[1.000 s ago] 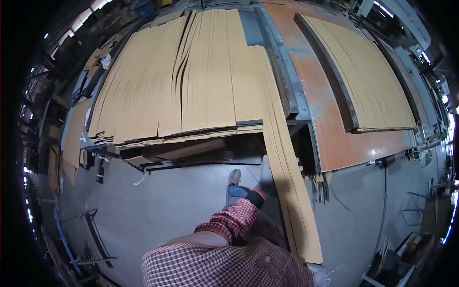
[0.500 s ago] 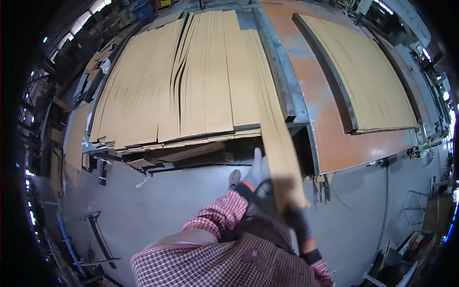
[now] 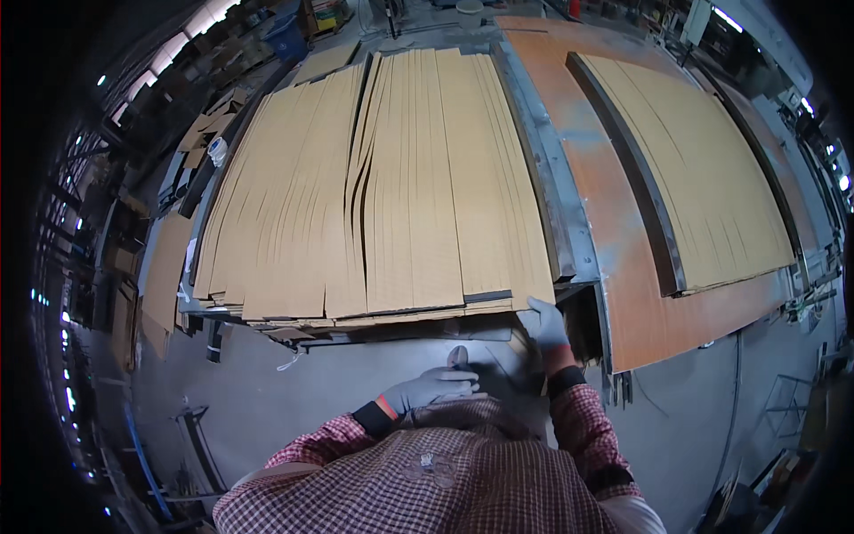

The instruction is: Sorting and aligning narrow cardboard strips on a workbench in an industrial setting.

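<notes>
Long tan cardboard strips (image 3: 409, 196) lie side by side in a wide layer on the workbench, their near ends uneven. My right hand (image 3: 544, 322), in a grey glove, is at the layer's near right corner. Its bent fingers close on the near end of the outermost cardboard strip (image 3: 527, 258); the hand hides part of that end. In front of my body, my left hand (image 3: 436, 389), also gloved in grey, hangs below the bench edge. Its fingers are stretched out toward the right and hold nothing.
A metal rail (image 3: 543, 178) runs along the strips' right side. Beyond it, an orange-brown board (image 3: 640, 329) carries another cardboard stack (image 3: 712, 178) between dark rails. A blue bin (image 3: 286, 37) stands far left. Under the bench's front edge is grey floor (image 3: 294, 400).
The strip that stuck out toward me now lies in line at the layer's right edge. My left hand has let go and drawn back left; my right hand has moved forward to the bench.
</notes>
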### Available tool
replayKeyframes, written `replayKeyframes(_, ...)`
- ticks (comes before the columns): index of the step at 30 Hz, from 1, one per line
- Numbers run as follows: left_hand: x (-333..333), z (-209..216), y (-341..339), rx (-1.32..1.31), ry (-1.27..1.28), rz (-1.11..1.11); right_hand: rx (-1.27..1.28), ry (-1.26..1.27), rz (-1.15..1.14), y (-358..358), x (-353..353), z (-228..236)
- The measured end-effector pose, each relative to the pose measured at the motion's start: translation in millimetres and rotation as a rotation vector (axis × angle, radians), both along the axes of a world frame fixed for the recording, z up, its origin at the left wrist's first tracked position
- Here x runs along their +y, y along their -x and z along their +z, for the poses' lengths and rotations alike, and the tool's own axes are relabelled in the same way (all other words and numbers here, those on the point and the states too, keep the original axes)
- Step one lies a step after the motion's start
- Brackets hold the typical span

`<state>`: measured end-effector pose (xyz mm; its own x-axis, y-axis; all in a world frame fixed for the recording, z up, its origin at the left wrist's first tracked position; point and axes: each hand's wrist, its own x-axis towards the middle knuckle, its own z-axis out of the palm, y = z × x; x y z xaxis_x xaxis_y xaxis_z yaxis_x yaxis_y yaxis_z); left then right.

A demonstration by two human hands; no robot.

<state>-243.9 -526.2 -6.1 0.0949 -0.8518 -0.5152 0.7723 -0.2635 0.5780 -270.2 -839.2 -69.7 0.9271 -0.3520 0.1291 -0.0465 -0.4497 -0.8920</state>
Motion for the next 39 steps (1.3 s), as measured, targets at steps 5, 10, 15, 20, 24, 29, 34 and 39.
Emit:
replayKeyframes(5,-38,128,-82,-0.191,0.121,-0.188,-0.044,0.298,0.016,-33,-15,3)
replayKeyframes(10,-99,101,-159,-0.614,0.172,-0.113,0.107,-1.052,-0.302,-42,-9,3)
replayKeyframes(15,-189,29,-194,-1.537,0.233,0.013,0.165,-0.251,-0.03,-38,-9,23)
replayKeyframes(20,-213,-6,-162,-2.32,0.044,-0.074,0.436,-0.363,-0.432,-5,-108,19)
replayKeyframes(24,-223,-23,-161,-2.217,0.087,-0.079,0.074,-0.02,-0.209,-154,-139,56)
replayKeyframes(29,-211,-34,-169,-2.171,-0.039,-0.373,0.472,0.133,0.083,-249,-139,100)
replayKeyframes(34,-239,-22,-176,-1.917,-0.152,-0.619,0.023,0.239,0.071,-249,-161,69)
replayKeyframes(39,-292,-11,-216,-2.185,-0.148,0.028,0.241,0.152,0.023,-248,-165,58)
